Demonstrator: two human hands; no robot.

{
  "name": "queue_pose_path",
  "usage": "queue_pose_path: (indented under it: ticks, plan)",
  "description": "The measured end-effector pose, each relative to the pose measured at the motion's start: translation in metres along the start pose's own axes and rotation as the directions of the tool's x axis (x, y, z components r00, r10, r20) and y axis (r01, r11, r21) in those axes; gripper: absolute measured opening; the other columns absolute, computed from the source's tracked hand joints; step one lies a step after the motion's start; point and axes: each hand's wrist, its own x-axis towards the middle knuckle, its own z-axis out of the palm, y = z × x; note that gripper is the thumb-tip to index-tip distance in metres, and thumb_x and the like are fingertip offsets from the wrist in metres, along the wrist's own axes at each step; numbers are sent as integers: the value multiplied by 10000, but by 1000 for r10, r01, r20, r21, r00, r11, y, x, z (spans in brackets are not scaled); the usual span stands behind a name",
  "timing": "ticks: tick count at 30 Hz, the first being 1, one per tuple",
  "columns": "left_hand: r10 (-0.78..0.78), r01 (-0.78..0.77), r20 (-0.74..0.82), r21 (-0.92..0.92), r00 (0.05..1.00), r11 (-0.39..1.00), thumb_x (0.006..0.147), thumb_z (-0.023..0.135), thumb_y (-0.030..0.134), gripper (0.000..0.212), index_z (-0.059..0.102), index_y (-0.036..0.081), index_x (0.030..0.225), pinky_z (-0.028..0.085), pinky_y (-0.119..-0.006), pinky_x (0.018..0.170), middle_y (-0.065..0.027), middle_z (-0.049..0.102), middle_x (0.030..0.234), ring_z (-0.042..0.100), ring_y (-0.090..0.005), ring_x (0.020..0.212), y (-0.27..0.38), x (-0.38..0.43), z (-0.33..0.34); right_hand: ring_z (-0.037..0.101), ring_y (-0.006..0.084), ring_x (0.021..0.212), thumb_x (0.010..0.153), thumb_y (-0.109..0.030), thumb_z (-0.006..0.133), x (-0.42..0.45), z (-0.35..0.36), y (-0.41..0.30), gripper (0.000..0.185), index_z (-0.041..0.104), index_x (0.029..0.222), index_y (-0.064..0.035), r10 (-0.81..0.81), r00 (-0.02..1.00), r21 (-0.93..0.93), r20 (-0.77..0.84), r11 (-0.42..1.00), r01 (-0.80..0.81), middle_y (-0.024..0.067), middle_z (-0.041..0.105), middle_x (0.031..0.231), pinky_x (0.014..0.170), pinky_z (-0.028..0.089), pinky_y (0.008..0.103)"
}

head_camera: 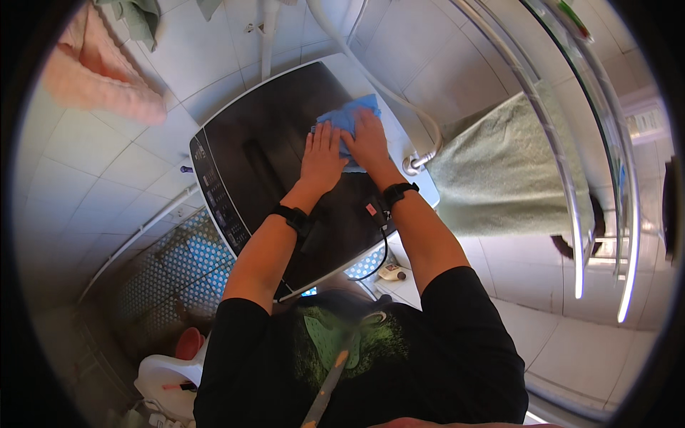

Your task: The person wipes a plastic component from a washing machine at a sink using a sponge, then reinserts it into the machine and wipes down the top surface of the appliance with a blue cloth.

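A blue cloth [342, 115] lies bunched on the dark lid [241, 134] of a top-loading washing machine, near its right side. My right hand [370, 140] presses down on the cloth, its fingers slightly blurred. Close beside it, my left hand [324, 158] lies flat with fingers stretched forward, holding the cloth's left part against the lid. Both wrists wear black bands. By my right wrist, a small black device with a pink label [374, 211] rests over the lid, and a black cable hangs from it. The control panel [217, 195] runs along the machine's left edge.
A hose joins a metal fitting [415, 163] at the machine's right rear. A green towel [508, 171] hangs from metal rails at right; a pink towel [101, 80] hangs upper left. Below stand a bottle [392, 273], a white basin [166, 382] and a red container [189, 343].
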Motion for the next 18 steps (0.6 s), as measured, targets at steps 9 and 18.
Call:
queue_pose_path:
  ticks: [9,18]
  plan:
    - [-166,173,-73,95,983,980,787,665,336,793,286,17,1406,228,-501,1093,-215,257,1470,246,-373,1367,-44,77,8,447,405,1174,782,-351,618,97,63,35,503,582,1176,-41,-185,971,40,-150,980,193,181,525,1245,991,332,511]
    - [-358,359,-25,99,933,928,829,603,401,804,230,40,1443,117,-479,1132,-176,213,1505,161,-306,1410,-80,130,14,432,365,1187,776,-379,610,161,109,47,487,614,1150,-67,-136,985,122,-110,981,149,147,535,1236,1008,310,491]
